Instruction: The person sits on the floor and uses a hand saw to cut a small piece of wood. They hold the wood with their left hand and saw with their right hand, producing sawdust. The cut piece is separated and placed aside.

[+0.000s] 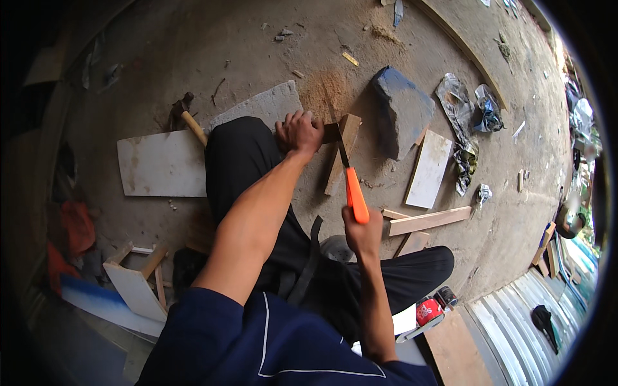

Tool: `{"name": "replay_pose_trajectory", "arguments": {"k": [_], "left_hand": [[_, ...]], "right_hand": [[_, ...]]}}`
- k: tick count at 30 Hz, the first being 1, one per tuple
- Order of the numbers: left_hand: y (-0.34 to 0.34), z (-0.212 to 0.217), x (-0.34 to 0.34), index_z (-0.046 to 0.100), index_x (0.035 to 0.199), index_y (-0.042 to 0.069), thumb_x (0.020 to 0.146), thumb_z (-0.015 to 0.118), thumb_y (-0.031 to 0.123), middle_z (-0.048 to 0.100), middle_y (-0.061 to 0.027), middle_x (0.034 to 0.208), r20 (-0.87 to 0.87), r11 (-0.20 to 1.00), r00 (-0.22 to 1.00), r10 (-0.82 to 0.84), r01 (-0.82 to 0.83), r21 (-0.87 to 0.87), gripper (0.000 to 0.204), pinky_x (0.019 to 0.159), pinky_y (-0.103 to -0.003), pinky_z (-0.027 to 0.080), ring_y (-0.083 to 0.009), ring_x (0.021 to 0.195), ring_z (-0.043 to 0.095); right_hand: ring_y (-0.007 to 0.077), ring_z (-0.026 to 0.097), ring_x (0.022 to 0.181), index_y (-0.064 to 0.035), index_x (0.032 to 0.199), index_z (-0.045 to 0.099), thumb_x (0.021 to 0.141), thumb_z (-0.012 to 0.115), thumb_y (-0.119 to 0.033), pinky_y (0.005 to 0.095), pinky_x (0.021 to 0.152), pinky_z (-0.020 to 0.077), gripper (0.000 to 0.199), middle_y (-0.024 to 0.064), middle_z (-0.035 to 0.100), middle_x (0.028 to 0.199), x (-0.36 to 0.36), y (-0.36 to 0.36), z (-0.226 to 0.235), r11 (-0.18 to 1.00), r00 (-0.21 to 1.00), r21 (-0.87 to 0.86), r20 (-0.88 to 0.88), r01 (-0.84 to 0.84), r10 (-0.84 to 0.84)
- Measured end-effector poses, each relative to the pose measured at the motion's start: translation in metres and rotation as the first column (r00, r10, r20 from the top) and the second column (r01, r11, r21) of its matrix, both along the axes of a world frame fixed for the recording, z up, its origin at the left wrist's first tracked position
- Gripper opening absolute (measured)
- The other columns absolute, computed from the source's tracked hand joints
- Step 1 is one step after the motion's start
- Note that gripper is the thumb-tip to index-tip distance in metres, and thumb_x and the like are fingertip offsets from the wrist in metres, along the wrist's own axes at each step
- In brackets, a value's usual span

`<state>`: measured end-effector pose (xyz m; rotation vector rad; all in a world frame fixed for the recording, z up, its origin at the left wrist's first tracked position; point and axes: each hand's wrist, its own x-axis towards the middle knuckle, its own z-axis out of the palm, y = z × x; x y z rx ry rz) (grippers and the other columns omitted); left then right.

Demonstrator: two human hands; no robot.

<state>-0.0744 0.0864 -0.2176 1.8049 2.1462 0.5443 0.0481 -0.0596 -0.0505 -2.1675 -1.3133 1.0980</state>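
Evidently a sawing cut is in hand: the right hand (362, 229) is wrapped fully round the orange handle of a handsaw (352, 181), its blade pointing toward twelve o'clock, while the left hand (300, 133) is curled tight, seemingly gripping a dark wooden piece (331, 134) at its three o'clock. A wooden batten (335, 172) lies at the left hand's four o'clock, sawdust (325, 93) at its one o'clock. For a clean cut, use long, straight strokes, brace the wood firmly, and mind the left knuckles near the teeth.
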Motion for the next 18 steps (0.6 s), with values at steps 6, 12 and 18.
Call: {"name": "replay_pose_trajectory", "arguments": {"k": [6,12,18], "left_hand": [[0.027,-0.010,-0.035,0.058,0.068,0.010,0.075,0.052,0.024,0.059,-0.0076,0.081,-0.019,0.999,1.000,-0.018,0.017,-0.044,0.016,0.078,-0.045,0.032,-0.0277,0.085,0.055],[0.026,-0.012,-0.042,0.054,0.064,0.010,0.074,0.054,0.024,0.057,-0.0066,0.077,0.024,0.999,0.999,-0.028,0.029,-0.016,0.017,0.076,-0.043,0.031,-0.0259,0.083,0.054],[0.029,-0.007,-0.040,0.061,0.067,0.011,0.072,0.054,0.024,0.061,-0.0069,0.080,-0.027,1.000,1.000,-0.012,0.012,-0.014,0.015,0.074,-0.042,0.034,-0.0260,0.082,0.056]], "right_hand": [[0.0298,0.052,0.048,0.0034,0.073,0.059,0.077,0.064,-0.013,0.0355,0.051,0.0418,0.017,0.0205,0.053,0.058,-0.026,-0.009,0.021,1.000,0.997,0.012,-0.081,0.005,-0.004],[0.0275,0.052,0.048,0.0039,0.074,0.059,0.077,0.064,-0.013,0.0347,0.052,0.0425,0.018,0.0191,0.050,0.056,-0.042,-0.013,0.024,0.996,0.993,0.000,-0.066,0.093,-0.093],[0.0302,0.050,0.047,0.0042,0.072,0.058,0.078,0.064,-0.018,0.0373,0.051,0.0405,0.024,0.0208,0.051,0.057,-0.041,0.019,0.000,0.994,0.995,-0.072,0.065,0.077,-0.072]]}}
